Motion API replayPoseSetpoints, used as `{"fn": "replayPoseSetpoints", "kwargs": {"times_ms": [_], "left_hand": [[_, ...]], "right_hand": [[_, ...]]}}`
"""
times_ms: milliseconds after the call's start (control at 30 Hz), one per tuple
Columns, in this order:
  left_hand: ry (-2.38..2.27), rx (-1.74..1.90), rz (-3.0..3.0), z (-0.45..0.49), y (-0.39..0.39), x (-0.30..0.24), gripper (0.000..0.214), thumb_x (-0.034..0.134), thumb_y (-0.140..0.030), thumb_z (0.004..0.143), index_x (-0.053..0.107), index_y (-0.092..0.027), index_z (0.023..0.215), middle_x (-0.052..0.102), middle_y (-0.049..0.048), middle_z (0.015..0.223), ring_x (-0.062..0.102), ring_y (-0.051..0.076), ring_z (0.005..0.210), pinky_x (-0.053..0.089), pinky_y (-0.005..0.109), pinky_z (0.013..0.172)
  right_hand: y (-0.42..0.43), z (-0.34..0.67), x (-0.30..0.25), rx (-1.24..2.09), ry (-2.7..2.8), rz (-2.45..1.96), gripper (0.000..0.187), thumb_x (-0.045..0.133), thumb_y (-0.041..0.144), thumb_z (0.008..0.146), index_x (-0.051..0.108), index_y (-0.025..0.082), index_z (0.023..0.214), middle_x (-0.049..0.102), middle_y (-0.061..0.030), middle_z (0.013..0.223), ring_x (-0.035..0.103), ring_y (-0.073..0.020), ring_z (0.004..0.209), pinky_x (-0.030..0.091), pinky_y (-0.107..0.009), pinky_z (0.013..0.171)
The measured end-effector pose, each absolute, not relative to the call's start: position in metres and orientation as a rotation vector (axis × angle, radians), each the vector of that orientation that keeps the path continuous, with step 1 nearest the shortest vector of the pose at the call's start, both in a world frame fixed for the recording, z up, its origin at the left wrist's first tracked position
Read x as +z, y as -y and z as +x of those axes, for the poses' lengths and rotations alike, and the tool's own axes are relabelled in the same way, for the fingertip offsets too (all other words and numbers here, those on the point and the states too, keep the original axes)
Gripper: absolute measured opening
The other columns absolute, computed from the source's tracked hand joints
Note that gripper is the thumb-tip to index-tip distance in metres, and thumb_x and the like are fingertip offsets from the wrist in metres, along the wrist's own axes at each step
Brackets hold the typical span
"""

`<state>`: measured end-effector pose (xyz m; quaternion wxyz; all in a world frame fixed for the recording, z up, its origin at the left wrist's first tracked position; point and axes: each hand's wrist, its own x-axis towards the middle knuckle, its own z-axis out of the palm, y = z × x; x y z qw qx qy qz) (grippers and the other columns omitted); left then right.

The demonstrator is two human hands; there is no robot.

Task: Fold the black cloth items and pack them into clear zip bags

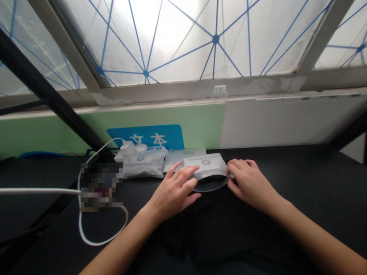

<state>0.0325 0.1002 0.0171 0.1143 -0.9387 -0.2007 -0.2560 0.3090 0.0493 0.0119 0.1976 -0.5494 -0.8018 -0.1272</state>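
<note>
A frosted plastic pouch (pixel 205 165) with grey printing lies on the black table, its mouth gaping toward me and dark inside. My right hand (pixel 247 179) pinches the right edge of that mouth between thumb and fingers. Over the left side of the pouch rests my left hand (pixel 177 189), fingers apart and fingertips on or just above the plastic; its thumb points right, below the opening. Just left of it, a second, filled pouch (pixel 145 164) marked "ROCKBROS" lies flat. Another flat clear bag (pixel 186 155) lies behind the two.
A white plug adapter (pixel 127 148) sits on the filled pouch, and a white cable (pixel 83 229) loops down the left side near a pixelated object (pixel 100 187). Black fabric (pixel 226 233) lies in front of me. A blue sign (pixel 146 136) and windows stand behind the table (pixel 301 172).
</note>
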Motion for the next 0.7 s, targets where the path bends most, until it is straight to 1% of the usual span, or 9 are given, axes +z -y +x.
{"fn": "replayPoseSetpoints", "kwargs": {"times_ms": [100, 167, 200, 267, 333, 433, 567, 633, 700], "left_hand": [[0.754, -0.793, -2.742, 0.02, -0.098, 0.008, 0.018, 0.064, -0.031, 0.096, 0.063, -0.016, 0.106, 0.064, 0.0167, 0.135, 0.059, 0.029, 0.125, 0.042, 0.054, 0.113], [0.78, -0.774, -2.734, 0.02, -0.097, 0.004, 0.01, 0.061, -0.026, 0.097, 0.065, -0.018, 0.102, 0.065, 0.0135, 0.134, 0.058, 0.03, 0.125, 0.043, 0.053, 0.111], [0.763, -0.771, -2.728, 0.021, -0.097, 0.002, 0.008, 0.059, -0.023, 0.098, 0.065, -0.019, 0.098, 0.065, 0.0118, 0.134, 0.058, 0.029, 0.125, 0.042, 0.053, 0.112], [0.7, -0.769, -2.715, 0.024, -0.096, 0.0, 0.016, 0.053, -0.017, 0.1, 0.066, -0.019, 0.092, 0.065, 0.0096, 0.135, 0.058, 0.027, 0.127, 0.038, 0.053, 0.116], [0.639, -0.762, -2.715, 0.026, -0.096, -0.002, 0.019, 0.05, -0.015, 0.101, 0.066, -0.019, 0.092, 0.065, 0.0089, 0.137, 0.058, 0.024, 0.129, 0.032, 0.052, 0.121], [0.586, -0.791, -2.704, 0.028, -0.095, -0.006, 0.017, 0.051, -0.016, 0.102, 0.067, -0.017, 0.096, 0.066, 0.0088, 0.137, 0.057, 0.021, 0.131, 0.025, 0.05, 0.126], [0.521, -0.855, -2.701, 0.029, -0.092, -0.009, 0.019, 0.049, -0.014, 0.101, 0.066, -0.017, 0.093, 0.067, 0.0092, 0.137, 0.055, 0.022, 0.136, 0.024, 0.053, 0.127], [0.49, -0.898, -2.706, 0.03, -0.09, -0.008, 0.02, 0.048, -0.015, 0.102, 0.066, -0.017, 0.093, 0.068, 0.0101, 0.136, 0.056, 0.023, 0.135, 0.03, 0.052, 0.124], [0.458, -0.971, -2.703, 0.03, -0.09, -0.007, 0.019, 0.048, -0.015, 0.102, 0.065, -0.017, 0.094, 0.069, 0.0107, 0.133, 0.058, 0.023, 0.133, 0.037, 0.05, 0.121]], "right_hand": [[-0.045, 0.3, 0.01, -0.206, 2.181, -1.477, 0.024, 0.06, 0.036, 0.094, 0.056, 0.02, 0.111, 0.067, -0.0128, 0.112, 0.062, -0.0296, 0.101, 0.04, -0.043, 0.088], [-0.045, 0.292, 0.006, -0.21, 2.148, -1.473, 0.041, 0.063, 0.048, 0.093, 0.053, 0.019, 0.119, 0.066, -0.0151, 0.118, 0.06, -0.0325, 0.106, 0.041, -0.044, 0.087], [-0.045, 0.288, 0.003, -0.23, 2.137, -1.476, 0.044, 0.065, 0.05, 0.092, 0.053, 0.018, 0.121, 0.065, -0.0159, 0.12, 0.059, -0.0335, 0.108, 0.041, -0.044, 0.088], [-0.049, 0.284, -0.001, -0.265, 2.121, -1.482, 0.04, 0.067, 0.043, 0.092, 0.053, 0.018, 0.119, 0.064, -0.0163, 0.122, 0.058, -0.0336, 0.11, 0.041, -0.044, 0.089], [-0.055, 0.283, -0.004, -0.28, 2.127, -1.47, 0.025, 0.066, 0.031, 0.092, 0.055, 0.019, 0.112, 0.064, -0.0146, 0.117, 0.059, -0.0316, 0.107, 0.041, -0.043, 0.089], [-0.066, 0.284, -0.004, -0.333, 2.223, -1.397, 0.005, 0.058, 0.017, 0.091, 0.057, 0.02, 0.095, 0.065, -0.009, 0.096, 0.059, -0.0263, 0.089, 0.042, -0.039, 0.084], [-0.074, 0.279, 0.003, -0.521, 2.369, -1.257, 0.022, 0.047, 0.006, 0.092, 0.054, 0.022, 0.08, 0.06, -0.0038, 0.074, 0.056, -0.0223, 0.071, 0.042, -0.036, 0.084], [-0.077, 0.274, 0.009, -0.585, 2.419, -1.213, 0.026, 0.044, 0.002, 0.091, 0.054, 0.022, 0.078, 0.06, -0.0036, 0.072, 0.055, -0.0216, 0.067, 0.041, -0.035, 0.081], [-0.079, 0.269, 0.014, -0.634, 2.452, -1.228, 0.026, 0.046, 0.0, 0.089, 0.055, 0.021, 0.077, 0.06, -0.0038, 0.072, 0.053, -0.0211, 0.064, 0.039, -0.034, 0.073]]}}
